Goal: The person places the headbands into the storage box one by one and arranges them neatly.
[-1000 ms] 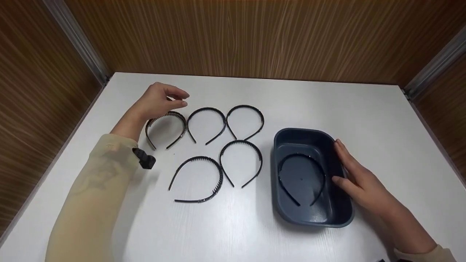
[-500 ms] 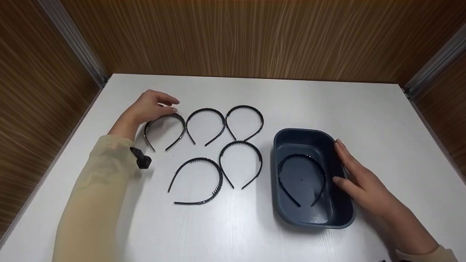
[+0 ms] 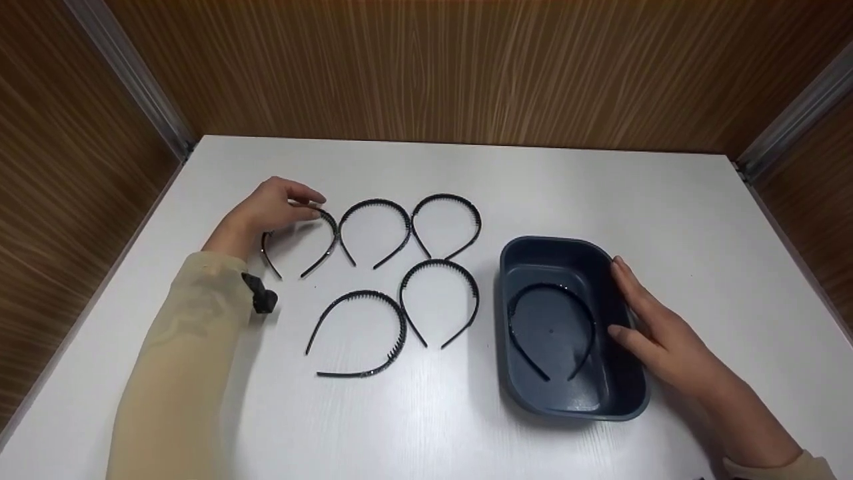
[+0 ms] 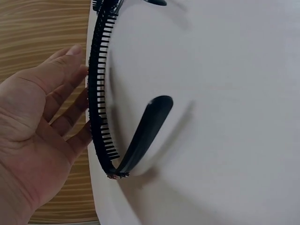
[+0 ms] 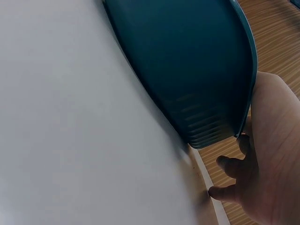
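Staged recording booth or test station — not a home room. A plain white wood-grain tabletop [image 3: 466,427] is enclosed on three sides by brown wood-veneer wall panels [image 3: 426,67] joined by grey metal corner strips [image 3: 133,80].

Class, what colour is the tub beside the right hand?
The tub is dark blue-grey, clearest in the head view.
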